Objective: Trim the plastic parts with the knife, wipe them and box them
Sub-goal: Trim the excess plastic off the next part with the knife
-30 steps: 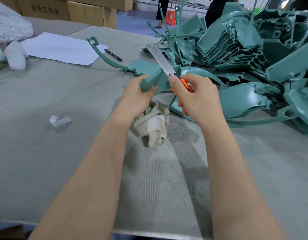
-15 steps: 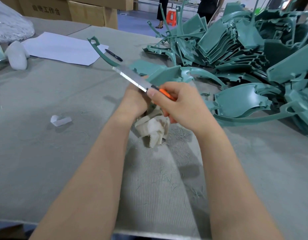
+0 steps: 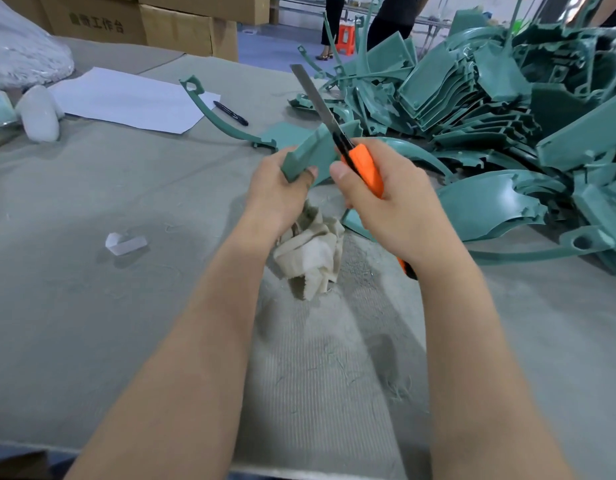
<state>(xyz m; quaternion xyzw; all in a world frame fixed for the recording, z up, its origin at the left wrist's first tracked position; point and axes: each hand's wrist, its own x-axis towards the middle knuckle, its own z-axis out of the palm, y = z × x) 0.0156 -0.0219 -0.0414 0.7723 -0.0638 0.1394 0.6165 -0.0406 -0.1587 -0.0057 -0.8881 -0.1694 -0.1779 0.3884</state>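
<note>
Part (image 3: 311, 148): green moulded plastic, held above table (image 3: 92, 306) beside pile (image 3: 472, 98); judged light, stiff, smooth; near end is gripped by left hand (image 3: 277, 194), a sound hold; knife (image 3: 363, 166) is clenched in right hand (image 3: 394, 206), blade at its edge.

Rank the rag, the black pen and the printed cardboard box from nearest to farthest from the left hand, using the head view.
1. Rag: just under the left hand, by the wrist.
2. Black pen: farther ahead, a little to the hand's left.
3. Printed cardboard box: far back on the left, well past the pen.
</note>
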